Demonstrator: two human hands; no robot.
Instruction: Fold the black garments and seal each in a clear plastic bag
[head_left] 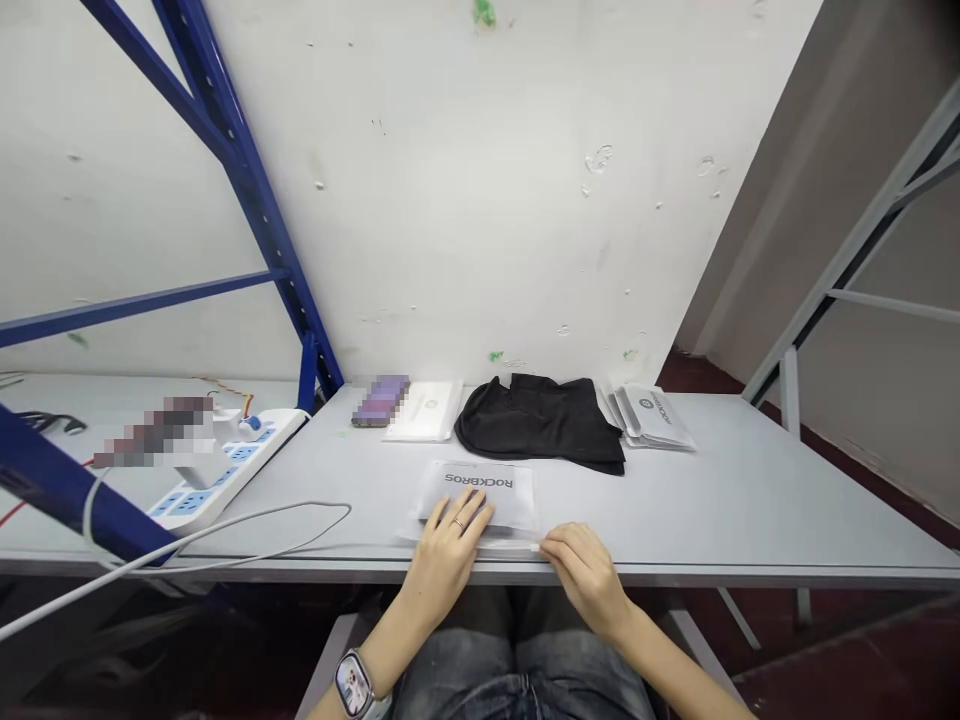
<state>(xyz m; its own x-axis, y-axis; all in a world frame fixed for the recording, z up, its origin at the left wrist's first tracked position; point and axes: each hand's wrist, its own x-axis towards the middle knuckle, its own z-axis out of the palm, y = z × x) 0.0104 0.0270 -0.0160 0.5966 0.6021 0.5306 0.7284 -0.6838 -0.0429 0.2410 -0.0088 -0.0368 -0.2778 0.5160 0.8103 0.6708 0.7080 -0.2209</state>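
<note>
A frosted plastic bag [480,484] printed "ROCKBROS" lies flat near the table's front edge, its lettering upside down to me. Something dark shows through it. My left hand [448,540] rests on the bag with its fingers stretched out, a ring on one finger. At the bag's near right corner, my right hand [583,568] pinches the edge between thumb and fingers. Behind the bag is a black cloth item [541,422], spread flat; its exact kind is unclear.
A stack of similar printed bags [651,416] lies right of the cloth. White packets [424,411] and a pixelated phone-like object [381,400] lie left. A power strip [238,462], a loose white cable [285,507] and a blue rack post [259,200] occupy the left side.
</note>
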